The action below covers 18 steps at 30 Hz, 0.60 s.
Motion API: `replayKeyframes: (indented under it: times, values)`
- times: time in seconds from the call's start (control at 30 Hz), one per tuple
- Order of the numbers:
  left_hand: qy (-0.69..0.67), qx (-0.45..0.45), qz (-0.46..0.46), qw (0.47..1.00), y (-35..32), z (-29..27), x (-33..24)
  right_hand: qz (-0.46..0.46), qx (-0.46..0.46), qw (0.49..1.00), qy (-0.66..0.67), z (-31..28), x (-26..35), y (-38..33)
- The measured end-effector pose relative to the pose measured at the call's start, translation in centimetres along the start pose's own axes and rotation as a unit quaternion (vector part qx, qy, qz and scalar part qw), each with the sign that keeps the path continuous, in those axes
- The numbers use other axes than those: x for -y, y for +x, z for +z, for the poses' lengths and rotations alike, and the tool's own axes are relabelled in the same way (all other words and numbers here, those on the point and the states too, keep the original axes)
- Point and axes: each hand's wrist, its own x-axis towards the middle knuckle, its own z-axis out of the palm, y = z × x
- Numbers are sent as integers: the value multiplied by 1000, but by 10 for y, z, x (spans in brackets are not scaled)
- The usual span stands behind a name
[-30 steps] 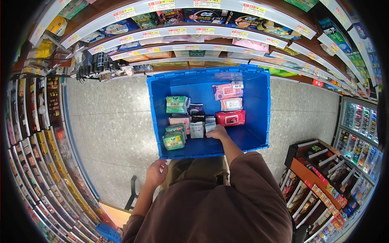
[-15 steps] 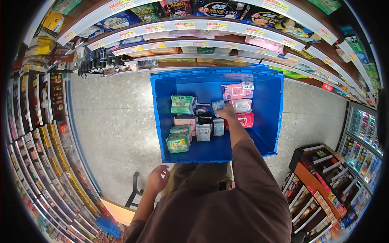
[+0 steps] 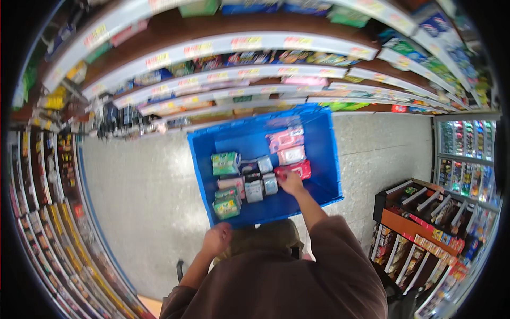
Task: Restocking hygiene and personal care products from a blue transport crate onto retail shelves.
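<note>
In a blue plastic tote (image 3: pixel 199 175) below me lie several soft packs. My right hand (image 3: pixel 291 183) is over its right half, at the left end of a red wipes pack (image 3: pixel 303 169). Blur hides whether its fingers grip anything. A pink-white wipes pack (image 3: pixel 291 156) and a larger pink wipes pack (image 3: pixel 286 139) lie beyond. Left of the hand are a small light-blue pack (image 3: pixel 264 164), another light-blue pack (image 3: pixel 270 184) and a white pack (image 3: pixel 254 191). Green packs (image 3: pixel 226 163) line the left side. My left hand (image 3: pixel 217 239), loosely closed and holding nothing visible, hangs outside the tote's near left corner.
Store shelves (image 3: pixel 212 50) with packaged goods run along the far side, close behind the tote. More shelving (image 3: pixel 58 228) stands on the left. A snack rack (image 3: pixel 414 228) and glass-door coolers (image 3: pixel 462 154) are at the right. Grey floor (image 3: pixel 133 186) surrounds the tote.
The small light-blue pack has left my right hand and lies in the tote's middle row. My right hand has moved nearer, to the red pack. My view has shifted and tilted.
</note>
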Motion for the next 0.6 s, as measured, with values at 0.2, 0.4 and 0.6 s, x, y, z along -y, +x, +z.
replayKeyframes:
  times: [0.2,0.4,0.6]
  values:
    - [72,21,115,991,48,1,-42,-76,-130,980,127,-85,34,-105]
    - [240,90,126,958,84,39,-124,-57,-102,986,122,-115,-13,-183]
    - [296,134,152,933,105,132,-198,-29,-68,993,97,-129,-135,-235]
